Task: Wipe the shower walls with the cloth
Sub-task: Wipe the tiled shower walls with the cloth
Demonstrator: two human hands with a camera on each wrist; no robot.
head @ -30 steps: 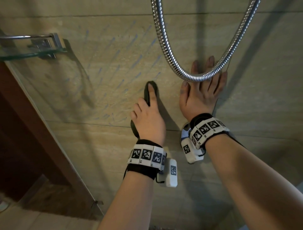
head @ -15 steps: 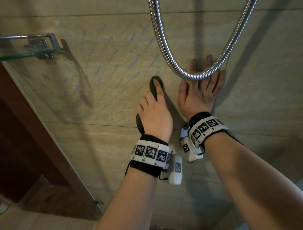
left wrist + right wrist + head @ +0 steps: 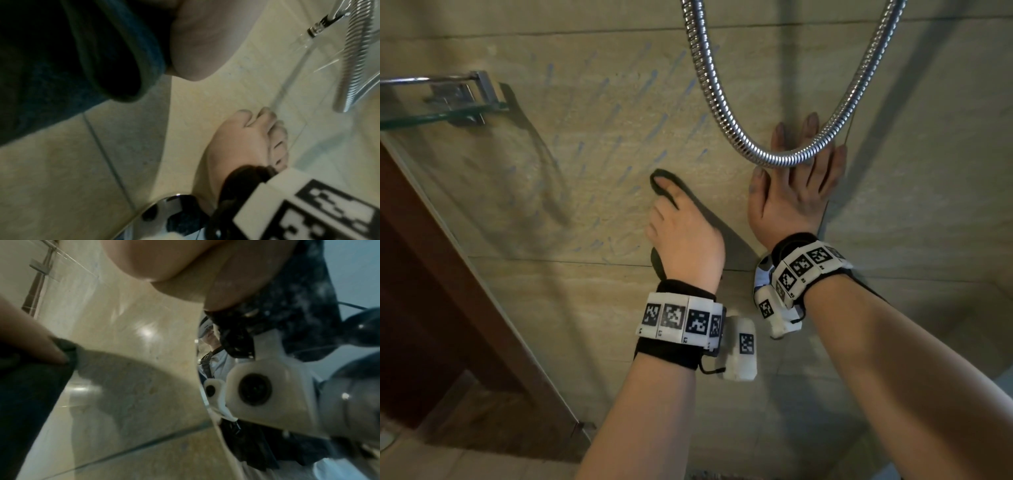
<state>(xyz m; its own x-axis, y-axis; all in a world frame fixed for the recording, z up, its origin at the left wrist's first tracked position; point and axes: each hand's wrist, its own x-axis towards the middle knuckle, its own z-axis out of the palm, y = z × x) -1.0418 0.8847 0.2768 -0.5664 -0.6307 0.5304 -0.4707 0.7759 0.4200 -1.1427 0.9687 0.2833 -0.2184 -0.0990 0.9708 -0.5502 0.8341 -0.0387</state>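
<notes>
My left hand (image 3: 671, 219) lies flat against the beige tiled shower wall (image 3: 585, 154) and presses a dark cloth (image 3: 658, 265) onto it. The cloth's edge shows above the fingertips and below the palm. In the left wrist view the cloth (image 3: 61, 65) sits bunched under the heel of that hand (image 3: 201, 40). The right wrist view shows a left finger (image 3: 37, 344) on the cloth (image 3: 30, 394). My right hand (image 3: 798, 192) is spread flat on the wall just right of the left one, holding nothing, and shows again in the left wrist view (image 3: 246, 141).
A chrome shower hose (image 3: 722, 113) hangs in a loop in front of my right hand's fingers. A glass shelf on a metal bracket (image 3: 438, 113) juts from the wall at upper left. A glass panel and brown frame (image 3: 431, 274) bound the left side. Faint blue streaks mark the wall.
My left hand first slid the cloth a little up and right, then swept it back to the left across the tile. The right hand stayed planted on the wall.
</notes>
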